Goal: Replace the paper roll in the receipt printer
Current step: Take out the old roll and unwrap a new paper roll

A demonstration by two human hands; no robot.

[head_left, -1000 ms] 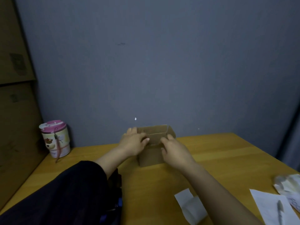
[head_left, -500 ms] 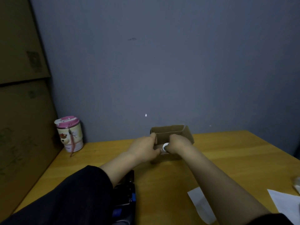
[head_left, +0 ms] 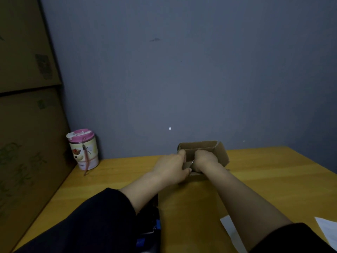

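Note:
A small open cardboard box (head_left: 221, 154) stands on the wooden table (head_left: 273, 179) close to the wall. My left hand (head_left: 171, 168) grips its left near wall, thumb side on the rim. My right hand (head_left: 205, 160) is down inside the box with fingers curled; only a pale sliver of a paper roll (head_left: 192, 162) shows between the two hands. A dark device with blue parts, likely the receipt printer (head_left: 152, 221), lies near me, mostly hidden under my left sleeve.
A pink-lidded cup (head_left: 83, 150) stands at the back left, against stacked large cardboard cartons (head_left: 27, 125). White paper sheets (head_left: 229, 229) lie at the near right beside my right forearm. The grey wall rises just behind the small box.
My right hand dipped from the box's rim into the box and closed around a white roll. My left hand slid down to the box's near side. The camera view swung to the left.

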